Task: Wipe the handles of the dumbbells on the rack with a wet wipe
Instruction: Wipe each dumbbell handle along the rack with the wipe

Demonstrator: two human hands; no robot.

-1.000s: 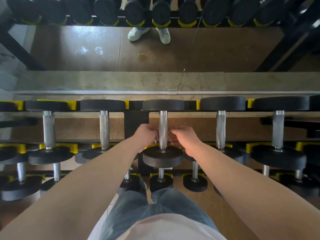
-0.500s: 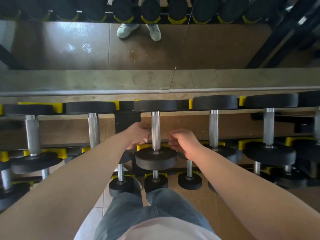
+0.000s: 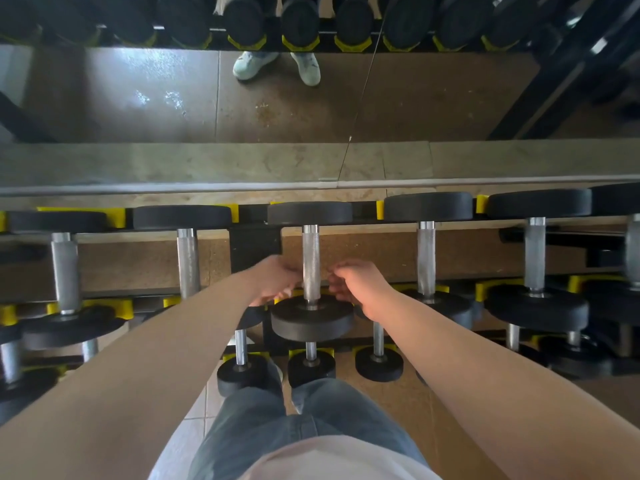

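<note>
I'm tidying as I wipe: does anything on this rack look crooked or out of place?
Nothing stands out. The top-row dumbbells lie parallel in their yellow cradles. One thin slanted line crosses the mirror behind; crack or seam, I cannot tell.

Black dumbbell heads (image 3: 311,322), silver knurled handles (image 3: 310,261), yellow rack cradles (image 3: 483,204)

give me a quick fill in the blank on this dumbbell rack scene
The left hand and right hand flank the silver ___ of the centre dumbbell.
The rack's cradles are coloured ___.
The mirror reflects a pair of light ___.
Missing words: handle; yellow; shoes.
</note>
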